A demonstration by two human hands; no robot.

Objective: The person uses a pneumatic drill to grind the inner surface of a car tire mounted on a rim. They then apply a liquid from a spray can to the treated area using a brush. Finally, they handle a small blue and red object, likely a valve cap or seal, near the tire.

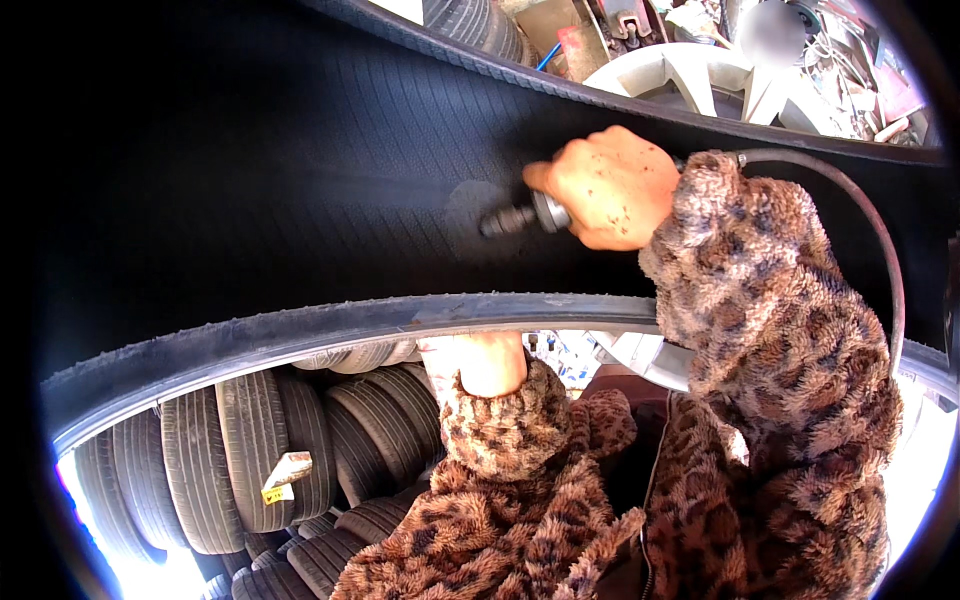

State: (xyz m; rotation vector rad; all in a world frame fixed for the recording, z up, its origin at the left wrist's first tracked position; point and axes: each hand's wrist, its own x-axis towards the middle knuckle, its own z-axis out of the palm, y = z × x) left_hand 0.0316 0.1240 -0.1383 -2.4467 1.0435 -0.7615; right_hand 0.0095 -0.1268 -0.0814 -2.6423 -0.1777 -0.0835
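The right hand (617, 190), right of centre in the upper half of the head view, is closed around a power tool (550, 212), whose metal collar and dark tip stick out to the left of the fist. The tip is a little blurred and lies over a pale, scuffed patch (472, 200) on the dark inner surface of a tyre (340, 130); whether it touches the rubber cannot be told. This tyre spans the frame from the left edge to the right, its inside facing the camera and its near edge curving across the middle. A thin hose (872, 200) arches from beside the right wrist down the right side of the frame. Of the left hand (492, 363), just below that near edge at lower centre, only the part by the wrist shows; the fingers are hidden, so their grip cannot be told. Both arms wear fluffy, leopard-patterned sleeves (770, 320). At lower left stand rows of dark tyres (190, 455), one bearing a white and yellow label (282, 480). Beyond the far edge, at upper right, lie a silver spoked wheel (690, 78) and mixed clutter (865, 90).
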